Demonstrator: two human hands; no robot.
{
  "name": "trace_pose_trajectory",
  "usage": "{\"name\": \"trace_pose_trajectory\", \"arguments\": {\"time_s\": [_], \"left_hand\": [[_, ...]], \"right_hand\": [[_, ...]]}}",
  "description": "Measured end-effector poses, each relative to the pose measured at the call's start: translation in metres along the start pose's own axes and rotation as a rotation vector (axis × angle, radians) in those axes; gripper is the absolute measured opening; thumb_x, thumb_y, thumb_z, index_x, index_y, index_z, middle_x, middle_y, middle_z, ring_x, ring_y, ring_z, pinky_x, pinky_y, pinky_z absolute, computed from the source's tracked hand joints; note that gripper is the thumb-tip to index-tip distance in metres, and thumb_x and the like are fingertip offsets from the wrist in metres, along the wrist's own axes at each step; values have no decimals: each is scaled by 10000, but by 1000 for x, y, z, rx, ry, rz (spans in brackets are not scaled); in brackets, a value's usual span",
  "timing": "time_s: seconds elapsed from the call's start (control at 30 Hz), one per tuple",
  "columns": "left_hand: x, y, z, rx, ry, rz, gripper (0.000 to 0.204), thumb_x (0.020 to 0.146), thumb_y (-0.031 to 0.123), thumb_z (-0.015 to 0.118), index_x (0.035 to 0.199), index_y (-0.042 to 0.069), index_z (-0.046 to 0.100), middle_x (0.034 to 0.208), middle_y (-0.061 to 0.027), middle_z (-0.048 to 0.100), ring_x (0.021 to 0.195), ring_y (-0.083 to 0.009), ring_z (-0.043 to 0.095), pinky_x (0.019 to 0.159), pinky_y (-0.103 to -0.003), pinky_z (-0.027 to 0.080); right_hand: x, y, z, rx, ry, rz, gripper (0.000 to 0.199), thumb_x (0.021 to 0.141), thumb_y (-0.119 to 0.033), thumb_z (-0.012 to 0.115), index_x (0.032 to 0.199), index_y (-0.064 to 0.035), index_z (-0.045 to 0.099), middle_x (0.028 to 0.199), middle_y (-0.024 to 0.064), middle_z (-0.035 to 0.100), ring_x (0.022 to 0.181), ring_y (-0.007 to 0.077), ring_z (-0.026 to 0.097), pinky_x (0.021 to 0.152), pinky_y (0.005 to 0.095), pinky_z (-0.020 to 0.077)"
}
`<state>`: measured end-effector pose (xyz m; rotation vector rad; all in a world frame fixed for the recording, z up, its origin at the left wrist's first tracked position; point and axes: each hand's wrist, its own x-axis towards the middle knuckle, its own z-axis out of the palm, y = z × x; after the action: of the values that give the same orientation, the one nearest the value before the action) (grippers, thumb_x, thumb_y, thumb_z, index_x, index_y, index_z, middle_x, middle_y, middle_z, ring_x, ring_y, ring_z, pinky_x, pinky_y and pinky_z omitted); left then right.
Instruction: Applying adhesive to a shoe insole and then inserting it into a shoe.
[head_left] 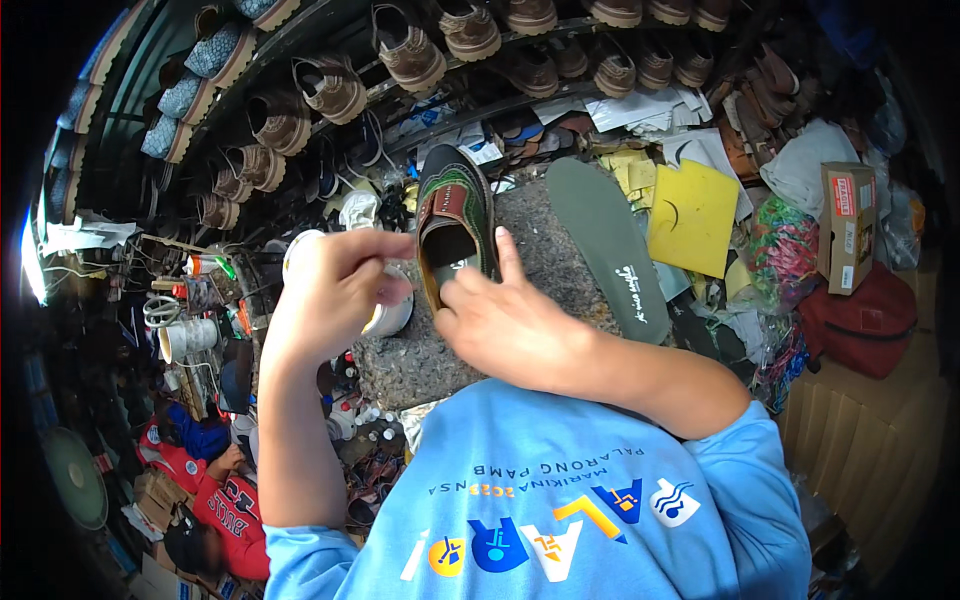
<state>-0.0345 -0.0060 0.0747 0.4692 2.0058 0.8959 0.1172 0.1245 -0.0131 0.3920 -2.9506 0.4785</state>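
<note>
My left hand [325,290] raised, curled, can't tell grip; my right hand [510,325] clamps green, brown-paneled, dark-toed shoe [452,204] at heel.

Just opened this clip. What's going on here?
A person in a light blue shirt is handling a green, brown and black shoe above a rough grey block. The right hand is at the heel end, fingers at the opening. The left hand is raised on the shoe's left, finger and thumb close together; whether it holds anything is unclear. A loose green insole lies to the right, next to a yellow sheet.
</note>
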Motion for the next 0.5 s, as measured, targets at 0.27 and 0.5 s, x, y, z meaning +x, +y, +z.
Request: {"name": "trace_pose_trajectory", "arguments": {"time_s": [0.27, 0.5], "left_hand": [[-14, -40, 48, 758, -220, 353, 284, 817, 153, 753, 1017, -36, 687, 1104, -200, 649, 921, -409, 682, 820, -482, 567], [-6, -56, 54, 703, -180, 384, 221, 800, 183, 786, 842, -20, 709, 916, -148, 677, 813, -361, 699, 741, -457, 573]], "right_hand": [[33, 42, -23, -54, -199, -13, 105, 758, -138, 693, 794, -64, 757, 938, 80, 702, 897, 262, 694, 719, 386, 593], [59, 30, -17, -56, -660, 121, 165, 848, -184, 694, 937, -128, 820, 942, 66, 788, 937, 237, 769, 739, 367, 618]]}}
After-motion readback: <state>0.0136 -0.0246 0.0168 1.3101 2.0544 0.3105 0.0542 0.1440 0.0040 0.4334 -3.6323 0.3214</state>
